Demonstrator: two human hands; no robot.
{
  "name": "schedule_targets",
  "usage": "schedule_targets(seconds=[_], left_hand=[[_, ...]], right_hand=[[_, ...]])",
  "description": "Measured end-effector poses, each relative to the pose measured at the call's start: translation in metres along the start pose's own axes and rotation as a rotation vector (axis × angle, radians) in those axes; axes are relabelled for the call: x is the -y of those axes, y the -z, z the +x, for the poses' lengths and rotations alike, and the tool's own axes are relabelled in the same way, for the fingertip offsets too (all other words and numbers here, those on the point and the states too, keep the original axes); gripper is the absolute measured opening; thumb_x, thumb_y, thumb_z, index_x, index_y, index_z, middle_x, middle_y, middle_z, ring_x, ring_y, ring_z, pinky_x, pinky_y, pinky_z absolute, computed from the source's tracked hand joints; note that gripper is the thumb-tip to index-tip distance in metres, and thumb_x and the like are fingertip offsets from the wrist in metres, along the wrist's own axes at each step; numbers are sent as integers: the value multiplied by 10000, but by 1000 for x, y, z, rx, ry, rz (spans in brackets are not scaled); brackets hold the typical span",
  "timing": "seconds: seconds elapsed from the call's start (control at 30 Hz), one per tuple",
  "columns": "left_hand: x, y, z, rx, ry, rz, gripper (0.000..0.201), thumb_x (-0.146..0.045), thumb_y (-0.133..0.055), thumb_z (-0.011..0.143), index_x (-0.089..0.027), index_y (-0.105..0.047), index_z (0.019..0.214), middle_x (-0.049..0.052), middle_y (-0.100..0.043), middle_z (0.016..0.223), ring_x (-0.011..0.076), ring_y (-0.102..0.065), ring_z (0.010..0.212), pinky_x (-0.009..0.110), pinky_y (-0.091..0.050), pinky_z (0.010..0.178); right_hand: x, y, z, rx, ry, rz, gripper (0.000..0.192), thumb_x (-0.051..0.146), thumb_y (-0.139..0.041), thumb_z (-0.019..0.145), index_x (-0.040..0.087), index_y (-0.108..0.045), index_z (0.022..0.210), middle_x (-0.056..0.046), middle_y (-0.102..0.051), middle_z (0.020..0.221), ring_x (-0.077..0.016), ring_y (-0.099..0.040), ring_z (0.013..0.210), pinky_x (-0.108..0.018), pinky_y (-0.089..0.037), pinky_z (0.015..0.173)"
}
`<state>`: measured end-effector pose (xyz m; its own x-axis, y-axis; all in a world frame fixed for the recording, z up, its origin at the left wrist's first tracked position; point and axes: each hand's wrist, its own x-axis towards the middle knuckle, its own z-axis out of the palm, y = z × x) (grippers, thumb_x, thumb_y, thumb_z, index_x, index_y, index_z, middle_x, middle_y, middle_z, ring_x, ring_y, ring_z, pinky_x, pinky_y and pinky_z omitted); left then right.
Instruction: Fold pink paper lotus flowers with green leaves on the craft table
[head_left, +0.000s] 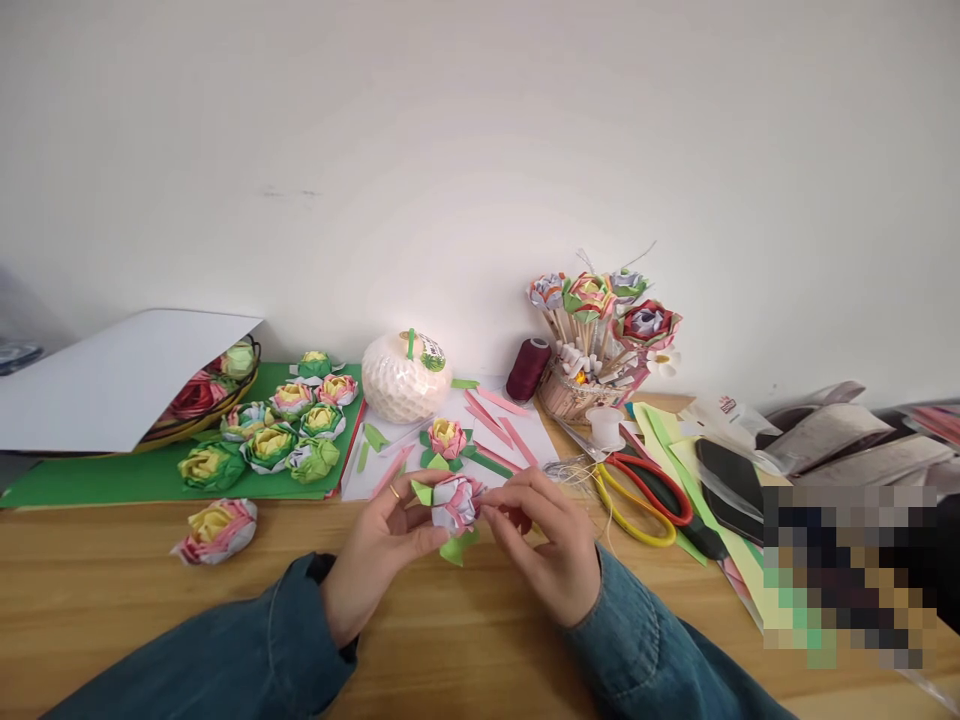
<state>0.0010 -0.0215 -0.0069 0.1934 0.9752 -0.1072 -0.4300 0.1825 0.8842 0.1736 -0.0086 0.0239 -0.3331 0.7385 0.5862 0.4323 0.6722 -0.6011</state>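
Observation:
A folded paper flower [456, 503], pink and white with green leaf points, sits between both hands above the wooden table [112, 590]. My left hand [379, 555] cups it from the left and below; a ring shows on one finger. My right hand [547, 545] pinches its right side with thumb and fingertips. Just behind it, another finished paper flower [448, 438] with a yellow centre lies on a white sheet [525, 440] among pink paper strips [495, 420].
Several paper flowers [274, 430] lie on a green sheet [90, 480] at left, one more flower [216, 530] on bare wood. A basket [214, 395] sits under white card. Behind: a foam-netted round fruit [405, 378], dark thread spool [528, 369], flowers on sticks [600, 330]. Scissors [637, 490] lie at right.

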Motion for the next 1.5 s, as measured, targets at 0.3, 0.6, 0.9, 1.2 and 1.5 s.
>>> schedule_targets(seconds=[0.3, 0.6, 0.9, 1.2, 1.5], left_hand=[[4, 1, -1, 30, -227, 252, 319, -232, -708, 649, -209, -607, 951, 64, -540, 996, 220, -518, 969, 273, -490, 741], [4, 3, 2, -112, -177, 195, 418, -250, -695, 667, -191, -535, 1048, 75, -572, 1071, 210, -561, 934, 317, -463, 822], [1, -2, 1, -55, -72, -3, 420, -235, -718, 651, -199, -544, 1031, 56, -606, 1060, 194, -567, 952, 281, -461, 819], [-2, -1, -1, -58, 42, -144, 433, -250, -683, 690, -232, -534, 1096, 49, -556, 1148, 213, -540, 1005, 268, -479, 775], [-6, 3, -1, 93, 209, -313, 374, -213, -623, 735, -249, -560, 1102, 50, -584, 1087, 146, -601, 780, 234, -508, 651]], right_hand=[[-8, -5, -1, 111, -52, -72, 169, 277, -570, 789, 152, -620, 686, -22, -555, 625, -78, -462, 478, -193, -404, 450], [4, 0, -4, -33, 118, -292, 120, 137, -514, 778, 165, -619, 727, -22, -570, 616, -93, -510, 497, -203, -408, 470], [-1, -1, -9, 61, 268, -268, 308, 112, -487, 794, 158, -560, 1090, -52, -606, 741, -132, -557, 625, -238, -440, 516], [-2, 1, 0, -47, -44, 44, 154, 157, -489, 811, 176, -630, 872, -21, -551, 669, -98, -488, 534, -215, -422, 482], [-4, -3, 0, 59, -169, 169, 141, 242, -538, 798, 158, -649, 819, -24, -550, 646, -104, -471, 535, -222, -401, 484]])
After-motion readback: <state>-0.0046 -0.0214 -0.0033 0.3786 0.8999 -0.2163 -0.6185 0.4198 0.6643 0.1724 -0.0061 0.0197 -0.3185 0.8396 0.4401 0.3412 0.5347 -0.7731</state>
